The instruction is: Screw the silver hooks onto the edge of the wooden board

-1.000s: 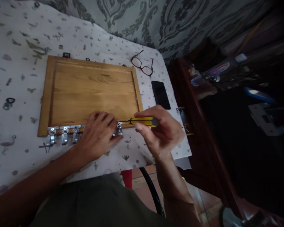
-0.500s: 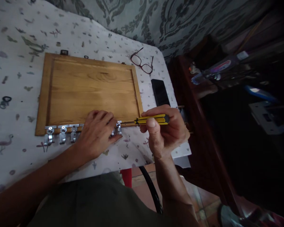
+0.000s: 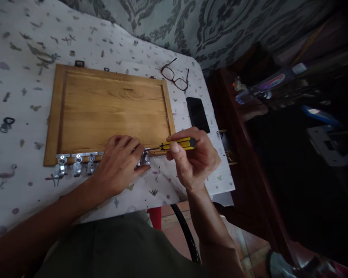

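A framed wooden panel lies flat on the table, with a metal hook rail along its near edge. Several silver hooks hang from that rail. My left hand is closed over the right part of the rail, fingers on top and thumb below, hiding some hooks. Between the thumb and fingers of my right hand is a yellow and black screwdriver. Its shaft points left, and the tip meets the rail's right end beside my left fingertips. Whether it sits in a screw head is too small to tell.
Eyeglasses and a black phone lie right of the panel on the patterned tablecloth. A dark wooden piece of furniture stands beyond the table's right edge, with a plastic bottle on it.
My right hand has moved left with the screwdriver, bringing its tip from right of the rail's end onto it. My left hand stays in place.
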`<state>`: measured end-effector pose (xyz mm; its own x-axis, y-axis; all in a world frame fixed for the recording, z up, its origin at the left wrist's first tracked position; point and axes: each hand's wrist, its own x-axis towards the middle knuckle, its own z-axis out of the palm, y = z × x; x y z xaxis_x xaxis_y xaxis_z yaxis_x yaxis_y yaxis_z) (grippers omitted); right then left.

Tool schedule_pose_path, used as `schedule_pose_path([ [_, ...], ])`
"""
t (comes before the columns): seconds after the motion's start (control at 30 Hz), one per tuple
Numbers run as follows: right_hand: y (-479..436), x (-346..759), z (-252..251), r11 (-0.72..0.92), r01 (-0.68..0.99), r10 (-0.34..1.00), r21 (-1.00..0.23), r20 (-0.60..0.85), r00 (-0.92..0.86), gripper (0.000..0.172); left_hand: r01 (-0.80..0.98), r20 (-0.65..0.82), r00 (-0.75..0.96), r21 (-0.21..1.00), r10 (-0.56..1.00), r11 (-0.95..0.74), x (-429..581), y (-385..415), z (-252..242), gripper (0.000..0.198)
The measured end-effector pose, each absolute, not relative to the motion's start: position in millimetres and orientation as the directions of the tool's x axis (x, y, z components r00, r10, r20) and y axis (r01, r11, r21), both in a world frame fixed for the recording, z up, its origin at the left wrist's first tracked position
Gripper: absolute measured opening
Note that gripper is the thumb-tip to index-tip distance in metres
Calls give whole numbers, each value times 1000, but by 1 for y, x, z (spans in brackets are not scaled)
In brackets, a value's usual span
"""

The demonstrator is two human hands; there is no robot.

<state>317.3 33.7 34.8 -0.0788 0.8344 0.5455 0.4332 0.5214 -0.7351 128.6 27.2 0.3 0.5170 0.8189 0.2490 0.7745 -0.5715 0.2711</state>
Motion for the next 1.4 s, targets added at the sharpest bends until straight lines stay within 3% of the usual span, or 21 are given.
schedule_pose_path([
  [0.53,37,328,60,506,393,857,-768,397,-329,14,778,267,511,263,817,-571,129,27,-1,30],
  [0.7,38,323,47,564,462,822,-684,515,-242,12,776,266,511,267,817,-572,129,27,-2,28],
  [0.8,38,317,40,581,513,792,-632,585,-177,20,772,290,499,280,816,-571,129,27,-2,25],
  [1.4,33,315,40,587,508,788,-631,590,-177,14,771,282,520,252,806,-585,128,27,-2,28],
])
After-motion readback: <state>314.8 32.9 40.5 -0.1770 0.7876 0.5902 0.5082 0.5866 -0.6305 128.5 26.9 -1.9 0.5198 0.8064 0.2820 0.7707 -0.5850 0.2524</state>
